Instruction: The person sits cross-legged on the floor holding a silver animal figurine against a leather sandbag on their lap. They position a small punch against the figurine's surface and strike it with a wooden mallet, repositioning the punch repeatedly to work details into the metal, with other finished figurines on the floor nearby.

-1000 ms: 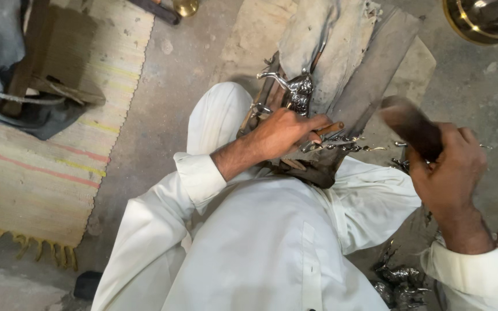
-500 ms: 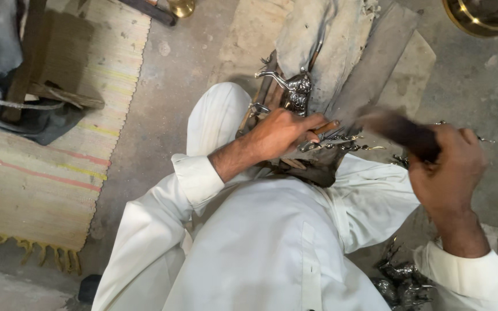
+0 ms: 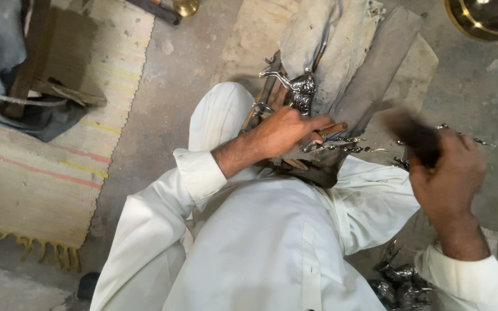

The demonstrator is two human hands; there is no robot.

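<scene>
Head view shows the left hand (image 3: 286, 133) clamped on a punch (image 3: 331, 129) against a silvery casting (image 3: 341, 147) at frame centre, the right hand (image 3: 448, 173) fisted round a raised, blurred mallet (image 3: 410, 132); more castings (image 3: 402, 282) wait lower right.

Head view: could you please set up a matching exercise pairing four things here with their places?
Things:
1. left hand
2. right hand
3. rug
4. brass bowl

Places:
A. top right corner
B. on the metal pieces by the knee
C. left side of the floor
D. raised at right, gripping a blurred dark tool

Pairs: 1-B, 2-D, 3-C, 4-A
</scene>
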